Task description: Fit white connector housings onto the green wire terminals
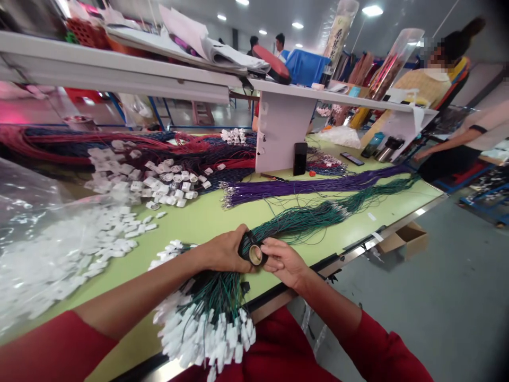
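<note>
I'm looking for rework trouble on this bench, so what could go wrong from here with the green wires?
White connectors at the near end of the green wire bundle hang over the edge of the table, so they might snag.

Thin strands stray toward the purple wires and could tangle.

The left hand grips the black tape roll against the bundle; if that grip slipped, the wires might spread.

A blue bin (305,67) sits on a white shelf (296,90)
</note>
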`<action>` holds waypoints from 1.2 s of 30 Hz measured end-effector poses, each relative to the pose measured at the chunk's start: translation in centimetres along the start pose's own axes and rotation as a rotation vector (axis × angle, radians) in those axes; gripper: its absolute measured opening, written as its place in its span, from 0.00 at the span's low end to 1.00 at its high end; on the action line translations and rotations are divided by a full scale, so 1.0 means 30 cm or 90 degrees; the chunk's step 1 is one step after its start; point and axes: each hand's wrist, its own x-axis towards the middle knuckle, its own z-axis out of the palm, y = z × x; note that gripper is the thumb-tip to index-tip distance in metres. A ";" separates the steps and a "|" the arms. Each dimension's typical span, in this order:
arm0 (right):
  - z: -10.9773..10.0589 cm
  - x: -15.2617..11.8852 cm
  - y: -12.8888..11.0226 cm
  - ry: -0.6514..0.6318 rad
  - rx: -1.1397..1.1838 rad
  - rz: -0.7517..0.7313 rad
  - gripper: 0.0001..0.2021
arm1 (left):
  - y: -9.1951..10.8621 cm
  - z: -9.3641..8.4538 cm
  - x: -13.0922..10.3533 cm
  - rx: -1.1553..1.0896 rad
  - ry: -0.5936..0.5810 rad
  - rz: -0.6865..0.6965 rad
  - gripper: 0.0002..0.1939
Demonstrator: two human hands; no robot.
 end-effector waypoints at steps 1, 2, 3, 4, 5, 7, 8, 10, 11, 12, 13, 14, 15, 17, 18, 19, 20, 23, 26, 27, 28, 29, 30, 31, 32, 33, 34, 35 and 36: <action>-0.001 0.002 -0.005 -0.007 -0.003 -0.002 0.16 | 0.008 0.012 0.003 0.030 0.030 -0.007 0.36; -0.002 0.005 -0.009 -0.011 -0.007 -0.001 0.15 | 0.013 0.025 0.009 0.056 0.059 -0.016 0.33; -0.003 0.007 -0.012 -0.010 -0.010 0.002 0.14 | 0.015 0.039 0.017 0.076 0.083 -0.028 0.29; -0.003 0.010 -0.014 -0.006 -0.014 0.007 0.13 | 0.015 0.052 0.027 0.089 0.102 -0.043 0.24; -0.002 0.012 -0.015 0.001 -0.018 0.012 0.13 | 0.013 0.063 0.036 0.097 0.116 -0.059 0.19; 0.002 0.012 -0.017 0.014 -0.024 0.020 0.12 | 0.007 0.076 0.050 0.101 0.133 -0.082 0.13; 0.006 0.010 -0.019 0.021 -0.027 0.026 0.13 | 0.005 0.078 0.055 0.098 0.134 -0.084 0.12; 0.013 0.000 -0.024 0.044 -0.038 0.039 0.14 | 0.000 0.074 0.061 0.084 0.137 -0.082 0.12; 0.016 -0.008 -0.028 0.065 -0.048 0.039 0.15 | -0.002 0.068 0.062 0.070 0.136 -0.080 0.13; 0.018 -0.019 -0.031 0.093 -0.062 0.034 0.16 | -0.004 0.061 0.062 0.051 0.133 -0.075 0.14; 0.020 -0.031 -0.033 0.123 -0.079 0.022 0.17 | -0.007 0.053 0.061 0.026 0.126 -0.068 0.14; 0.020 -0.045 -0.033 0.149 -0.101 0.008 0.19 | -0.008 0.044 0.061 -0.007 0.113 -0.060 0.15; 0.019 -0.058 -0.032 0.167 -0.127 -0.008 0.21 | -0.009 0.036 0.060 -0.045 0.092 -0.052 0.15; 0.012 -0.080 -0.021 0.183 -0.184 -0.036 0.23 | -0.006 0.018 0.057 -0.133 0.037 -0.041 0.14; 0.006 -0.087 -0.012 0.185 -0.212 -0.047 0.23 | -0.001 0.008 0.055 -0.178 0.009 -0.039 0.15; -0.001 -0.091 -0.003 0.189 -0.239 -0.053 0.23 | 0.006 -0.003 0.052 -0.220 -0.012 -0.039 0.16; -0.009 -0.091 0.007 0.197 -0.261 -0.053 0.23 | 0.015 -0.016 0.049 -0.257 -0.022 -0.040 0.16; -0.031 -0.072 0.031 0.234 -0.263 -0.040 0.25 | 0.051 -0.066 0.038 -0.342 -0.003 -0.035 0.16; -0.037 -0.046 0.035 0.254 -0.212 -0.069 0.26 | 0.075 -0.109 0.034 -0.383 0.028 -0.001 0.17; -0.034 -0.041 0.033 0.248 -0.202 -0.079 0.25 | 0.075 -0.116 0.035 -0.382 0.026 0.014 0.17; -0.030 -0.038 0.031 0.238 -0.198 -0.086 0.24 | 0.068 -0.117 0.038 -0.376 0.020 0.028 0.17; -0.026 -0.038 0.028 0.230 -0.197 -0.092 0.23 | 0.057 -0.112 0.043 -0.367 0.014 0.040 0.17; -0.021 -0.041 0.026 0.228 -0.199 -0.099 0.22 | 0.043 -0.102 0.049 -0.359 0.010 0.048 0.17; -0.016 -0.044 0.024 0.233 -0.205 -0.109 0.21 | 0.026 -0.088 0.055 -0.354 0.009 0.053 0.17; -0.011 -0.047 0.023 0.244 -0.212 -0.119 0.20 | 0.010 -0.073 0.061 -0.353 0.012 0.057 0.18; -0.003 -0.050 0.024 0.258 -0.219 -0.126 0.20 | -0.004 -0.056 0.066 -0.356 0.020 0.064 0.19; 0.005 -0.051 0.025 0.268 -0.226 -0.129 0.20 | -0.015 -0.041 0.069 -0.360 0.027 0.072 0.20; 0.016 -0.049 0.026 0.273 -0.232 -0.130 0.20 | -0.020 -0.027 0.070 -0.363 0.032 0.079 0.21; 0.028 -0.045 0.028 0.272 -0.236 -0.130 0.20 | -0.022 -0.017 0.069 -0.367 0.033 0.085 0.22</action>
